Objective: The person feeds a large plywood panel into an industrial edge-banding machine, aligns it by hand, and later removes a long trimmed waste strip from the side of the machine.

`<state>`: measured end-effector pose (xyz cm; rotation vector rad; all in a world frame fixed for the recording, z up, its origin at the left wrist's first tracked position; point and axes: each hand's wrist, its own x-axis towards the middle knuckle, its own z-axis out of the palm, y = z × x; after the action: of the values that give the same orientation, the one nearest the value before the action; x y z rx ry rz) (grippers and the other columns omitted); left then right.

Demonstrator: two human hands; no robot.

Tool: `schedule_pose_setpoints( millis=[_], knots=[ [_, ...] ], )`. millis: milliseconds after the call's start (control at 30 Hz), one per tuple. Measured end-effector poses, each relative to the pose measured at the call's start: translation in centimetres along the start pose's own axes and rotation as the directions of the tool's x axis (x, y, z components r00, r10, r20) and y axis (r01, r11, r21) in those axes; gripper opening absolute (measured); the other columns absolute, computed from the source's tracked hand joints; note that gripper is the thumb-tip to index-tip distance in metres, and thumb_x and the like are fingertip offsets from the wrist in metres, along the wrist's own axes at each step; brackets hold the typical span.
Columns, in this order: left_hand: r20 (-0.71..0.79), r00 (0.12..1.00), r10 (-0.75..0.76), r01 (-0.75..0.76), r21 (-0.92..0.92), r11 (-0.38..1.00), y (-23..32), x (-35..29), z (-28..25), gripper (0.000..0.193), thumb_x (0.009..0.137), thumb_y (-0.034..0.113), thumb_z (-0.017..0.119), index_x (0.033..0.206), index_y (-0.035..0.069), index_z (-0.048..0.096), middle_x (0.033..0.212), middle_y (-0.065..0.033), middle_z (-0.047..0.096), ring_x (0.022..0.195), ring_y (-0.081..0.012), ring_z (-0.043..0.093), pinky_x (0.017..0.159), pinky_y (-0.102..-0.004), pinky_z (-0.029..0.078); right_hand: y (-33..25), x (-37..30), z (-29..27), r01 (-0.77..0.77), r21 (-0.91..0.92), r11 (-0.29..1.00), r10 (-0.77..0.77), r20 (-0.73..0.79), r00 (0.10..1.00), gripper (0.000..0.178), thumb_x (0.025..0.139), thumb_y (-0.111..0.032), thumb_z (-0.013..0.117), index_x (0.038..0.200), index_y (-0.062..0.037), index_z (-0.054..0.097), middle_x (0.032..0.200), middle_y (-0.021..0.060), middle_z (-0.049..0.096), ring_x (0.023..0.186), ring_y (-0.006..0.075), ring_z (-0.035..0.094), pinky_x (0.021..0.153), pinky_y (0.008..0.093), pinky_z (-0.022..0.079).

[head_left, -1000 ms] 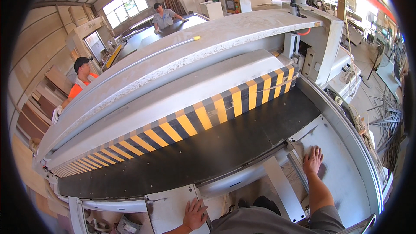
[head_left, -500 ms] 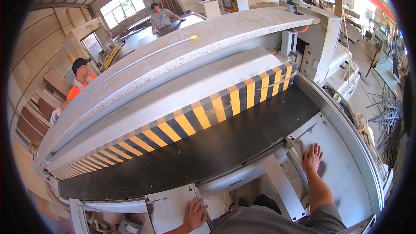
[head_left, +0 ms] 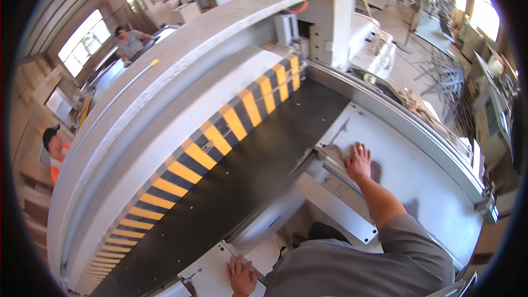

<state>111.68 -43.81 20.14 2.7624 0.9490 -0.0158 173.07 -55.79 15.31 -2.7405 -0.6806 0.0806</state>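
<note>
My left hand (head_left: 241, 276) lies on a grey metal support plate (head_left: 204, 267) near the lower edge, fingers apart and nothing held. Further right, my right hand (head_left: 359, 160) rests open on a wider grey metal side table (head_left: 418, 187), beside a dark smudge. In front of both plates stretches the black bed (head_left: 236, 198) of a large machine. Above that bed runs a pressure beam with a yellow-and-black striped front (head_left: 217, 140). A metal rail (head_left: 341, 173) passes along the side table's left edge, close to my right hand.
Between the two plates a metal crossbar (head_left: 338, 209) spans a gap over the floor. A raised metal fence (head_left: 401, 115) borders the side table. Beyond the machine are a person in an orange top (head_left: 56, 157) and another in grey (head_left: 132, 44). Metal strips (head_left: 443, 77) lie piled on the floor.
The view has swung to the right, so the machine and both people sit further left. Both my hands stay open on the same two plates.
</note>
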Motion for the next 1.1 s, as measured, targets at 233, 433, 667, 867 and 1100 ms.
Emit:
schedule_pose_setpoints(
  millis=[233, 433, 667, 867, 1100],
  knots=[
    [-0.041, 0.995, 0.089, -0.088, 0.024, 0.996, 0.1, 0.2, -0.2, 0.049, 0.096, 0.033, 0.058, 0.139, 0.008, 0.061, 0.155, -0.0243, 0.045, 0.146, -0.0482, 0.037, 0.12, -0.0691, 0.023, 0.2, 0.0, 0.1, 0.009, -0.014, 1.0, -0.01, -0.035, 0.999, 0.064, 0.099, -0.037, 0.052, 0.155, -0.007, 0.043, 0.166, 0.0177, 0.032, 0.158, 0.0356, 0.021, 0.13, 0.0525, 0.012],
    [-0.11, 0.988, 0.107, -0.098, 0.079, 0.992, 0.6, 0.2, 0.1, 0.049, 0.097, 0.03, 0.057, 0.138, 0.004, 0.061, 0.149, -0.027, 0.051, 0.142, -0.0468, 0.043, 0.118, -0.0652, 0.03, 0.7, 0.0, 0.5, 0.023, -0.03, 0.999, -0.023, -0.015, 1.0, 0.065, 0.1, -0.038, 0.053, 0.156, -0.0085, 0.041, 0.167, 0.0177, 0.031, 0.158, 0.0353, 0.02, 0.13, 0.0524, 0.013],
    [-0.073, 0.997, -0.012, 0.007, -0.059, 0.998, -0.2, -0.2, 1.4, 0.042, 0.084, 0.027, 0.067, 0.121, 0.007, 0.068, 0.156, -0.024, 0.044, 0.149, -0.0517, 0.029, 0.12, -0.0696, 0.019, 0.6, 0.1, 0.6, 0.029, -0.037, 0.999, -0.03, -0.04, 0.999, 0.066, 0.099, -0.038, 0.055, 0.156, -0.0089, 0.041, 0.166, 0.0179, 0.031, 0.158, 0.0358, 0.02, 0.129, 0.0536, 0.014],
    [-0.07, 0.997, -0.022, 0.017, -0.067, 0.998, -0.3, -0.3, 1.5, 0.043, 0.084, 0.027, 0.068, 0.122, 0.007, 0.069, 0.155, -0.0237, 0.044, 0.15, -0.0507, 0.028, 0.122, -0.0689, 0.016, 0.5, -0.1, 0.3, 0.043, -0.01, 0.999, -0.043, -0.056, 0.998, 0.065, 0.098, -0.039, 0.056, 0.155, -0.0091, 0.043, 0.166, 0.0183, 0.032, 0.157, 0.0364, 0.021, 0.128, 0.0542, 0.014],
    [-0.079, 0.997, -0.017, 0.012, -0.064, 0.998, 0.1, -0.1, 0.7, 0.042, 0.083, 0.027, 0.069, 0.119, 0.008, 0.069, 0.154, -0.0231, 0.045, 0.147, -0.0508, 0.033, 0.119, -0.0693, 0.021, 0.1, -0.2, -0.3, 0.025, -0.014, 1.0, -0.026, -0.015, 1.0, 0.066, 0.1, -0.042, 0.053, 0.156, -0.0095, 0.041, 0.166, 0.0184, 0.031, 0.158, 0.0357, 0.02, 0.129, 0.0533, 0.011]
  ],
)
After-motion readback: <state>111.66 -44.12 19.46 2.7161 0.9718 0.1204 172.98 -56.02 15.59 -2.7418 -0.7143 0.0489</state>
